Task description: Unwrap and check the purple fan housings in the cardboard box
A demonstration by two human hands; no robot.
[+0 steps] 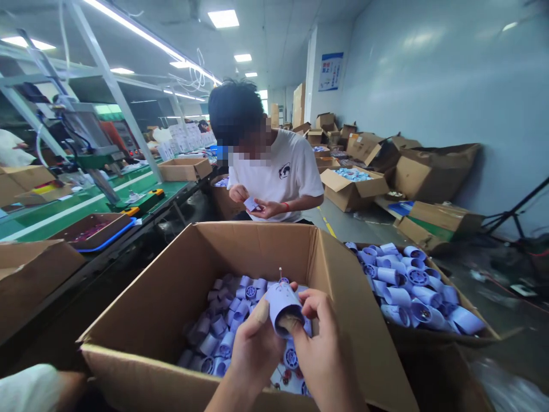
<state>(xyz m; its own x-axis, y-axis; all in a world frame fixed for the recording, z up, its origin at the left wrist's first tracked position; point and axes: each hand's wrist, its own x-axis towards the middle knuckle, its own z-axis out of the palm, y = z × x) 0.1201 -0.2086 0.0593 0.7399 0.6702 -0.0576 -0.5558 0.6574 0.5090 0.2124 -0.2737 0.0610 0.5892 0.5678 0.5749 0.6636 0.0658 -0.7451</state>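
Observation:
Above a large cardboard box [141, 326], a pale lavender-white plastic cylinder [281, 298] is tilted with its open end toward me. My left hand [259, 346] is closed around its left side and underside. My right hand [319, 337] grips the right rim, with the thumb reaching inside the opening. A thin stem with a small tip [280, 274] sticks up behind the cylinder's far end. Many similar cylinders [218, 326] lie loose in the box below, some showing spoked ends. Small red parts with wires [286, 376] lie under my hands, partly hidden.
A second box [472, 309] of cylinders [398, 296] stands at right. Across from me, a person in a white shirt [278, 171] holds a similar piece. A green conveyor bench [92, 209] with a press machine [86, 131] runs along the left. Cartons [355, 189] line the right wall.

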